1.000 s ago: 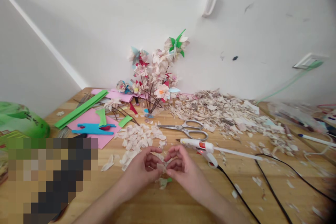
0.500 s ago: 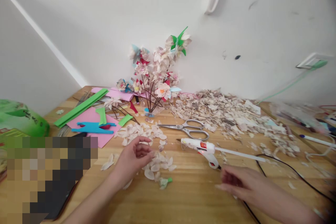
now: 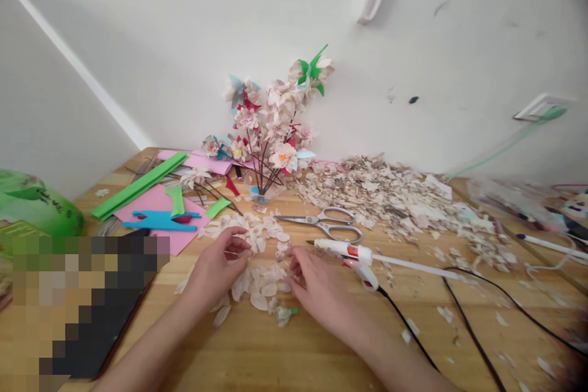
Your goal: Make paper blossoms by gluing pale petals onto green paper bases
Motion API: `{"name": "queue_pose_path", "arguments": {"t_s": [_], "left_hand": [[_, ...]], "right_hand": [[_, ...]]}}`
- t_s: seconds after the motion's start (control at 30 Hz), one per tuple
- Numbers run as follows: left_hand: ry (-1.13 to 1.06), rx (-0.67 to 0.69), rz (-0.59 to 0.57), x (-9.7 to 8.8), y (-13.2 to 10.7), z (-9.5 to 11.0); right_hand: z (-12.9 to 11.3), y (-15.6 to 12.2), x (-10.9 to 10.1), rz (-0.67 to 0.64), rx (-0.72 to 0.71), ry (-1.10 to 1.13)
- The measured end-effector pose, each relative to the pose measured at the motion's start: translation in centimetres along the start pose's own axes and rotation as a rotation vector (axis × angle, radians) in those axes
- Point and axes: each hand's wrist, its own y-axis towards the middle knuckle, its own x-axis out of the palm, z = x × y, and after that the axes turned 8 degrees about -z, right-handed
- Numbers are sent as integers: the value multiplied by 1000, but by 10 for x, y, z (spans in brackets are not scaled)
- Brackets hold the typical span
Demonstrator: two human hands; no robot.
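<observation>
My left hand hovers at the left side of a loose heap of pale, dried petals, its fingers loosely curled and nothing visible in them. On the heap's right side is my right hand, fingers bent and thumb apart, with no object seen in its grasp. Between the wrists lies a small pale flower piece with a green tip. Just right of my right hand, a white hot glue gun rests on its side with a glue stick in its back. Silver scissors lie behind it.
Paper flowers on brown stems stand in a small clear holder by the wall. A broad pile of petal scraps spreads at the back right. Green strips, pink paper and a dark phone occupy the left. A black cord runs right.
My right hand has come left from beside the glue gun's cord to the petal heap. My left hand has shifted slightly left. The glue gun stays on the table.
</observation>
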Motion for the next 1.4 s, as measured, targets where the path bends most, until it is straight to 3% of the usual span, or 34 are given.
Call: {"name": "queue_pose_path", "arguments": {"t_s": [0.17,0.37,0.43,0.5,0.63,1.0,1.23,1.4], "left_hand": [[58,6,-16,-1,-2,-3],[17,107,190,4,-7,15],[-22,135,153,8,-11,20],[-101,131,39,13,-14,23],[-259,54,-130,23,-18,24],[-507,-68,-170,23,-14,20],[-473,-88,-154,23,-13,22],[-316,11,-177,26,-18,20]], "right_hand": [[5,15,10,29,5,94],[6,12,6,125,24,396],[2,8,5,139,-25,415],[-2,4,3,139,-72,403],[-8,-1,4,132,-82,457],[-8,7,4,11,128,1104],[-8,5,4,-34,141,1151],[-10,5,3,-11,80,1009]]}}
